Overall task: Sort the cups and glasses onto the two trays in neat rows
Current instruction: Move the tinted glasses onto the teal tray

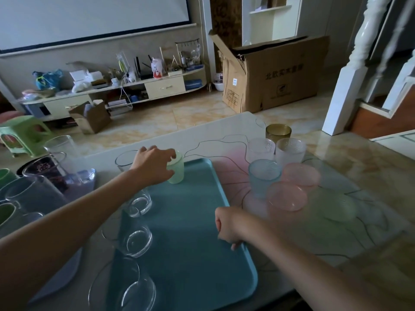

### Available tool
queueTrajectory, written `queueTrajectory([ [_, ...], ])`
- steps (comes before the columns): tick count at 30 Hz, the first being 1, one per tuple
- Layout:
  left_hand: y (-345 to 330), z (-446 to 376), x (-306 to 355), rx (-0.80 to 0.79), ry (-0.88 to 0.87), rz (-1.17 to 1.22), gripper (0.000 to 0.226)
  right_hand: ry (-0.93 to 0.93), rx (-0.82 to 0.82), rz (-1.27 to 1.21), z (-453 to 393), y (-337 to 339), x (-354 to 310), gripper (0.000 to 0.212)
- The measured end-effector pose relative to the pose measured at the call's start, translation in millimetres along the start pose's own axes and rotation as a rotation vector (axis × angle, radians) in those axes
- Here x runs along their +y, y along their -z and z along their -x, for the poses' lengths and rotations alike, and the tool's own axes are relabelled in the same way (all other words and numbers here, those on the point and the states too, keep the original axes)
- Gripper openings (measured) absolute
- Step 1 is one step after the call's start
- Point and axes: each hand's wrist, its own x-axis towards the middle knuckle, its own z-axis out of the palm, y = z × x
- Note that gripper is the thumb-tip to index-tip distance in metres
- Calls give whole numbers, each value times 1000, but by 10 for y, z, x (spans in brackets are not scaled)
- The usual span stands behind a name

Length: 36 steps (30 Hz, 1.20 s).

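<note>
A teal tray [190, 232] is seen lying on the marble-patterned table [359, 171]. Along its left edge four clear glasses [137, 237] are counted in one row running from far to near. A pale green frosted cup [177, 170] stands upright at the tray's far end, just right of that row; it is gripped from above and the side by the left hand [152, 167], whose fingers are curled around its rim. The right hand [229, 227] is closed on the tray's right rim, with fingertips hooked under the edge.

To the right of the tray, off it, a tight cluster of cups is gathered on the table: one amber [278, 131], two frosted white [289, 151], one frosted blue [263, 176] and two pink [287, 196], six in all. A blurred green shape just right of them cannot be told for certain.

At the left edge a second, bluish tray [67, 272] is partly shown, with several clear and green cups [29, 194] crowded on and beyond it; their number cannot be counted, being overlapped and cut off.
</note>
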Motion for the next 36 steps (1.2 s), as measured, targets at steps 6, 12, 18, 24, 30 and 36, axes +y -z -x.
queueTrajectory([
  [6,285,-78,841,151,-435,204,50,68,128,34,11,-88,104,27],
  [12,2,-74,1685,-24,-578,233,49,69,108,82,10,-63,98,26],
  [18,-88,-59,1586,61,-453,253,12,177,158,132,14,-70,163,22],
  [24,241,102,799,131,-264,319,11,160,175,64,25,-93,168,27],
  [30,240,551,146,81,-177,177,11,148,163,80,56,-122,140,17],
  [36,9,652,5,-92,-147,147,16,139,153,145,92,-135,87,19],
])
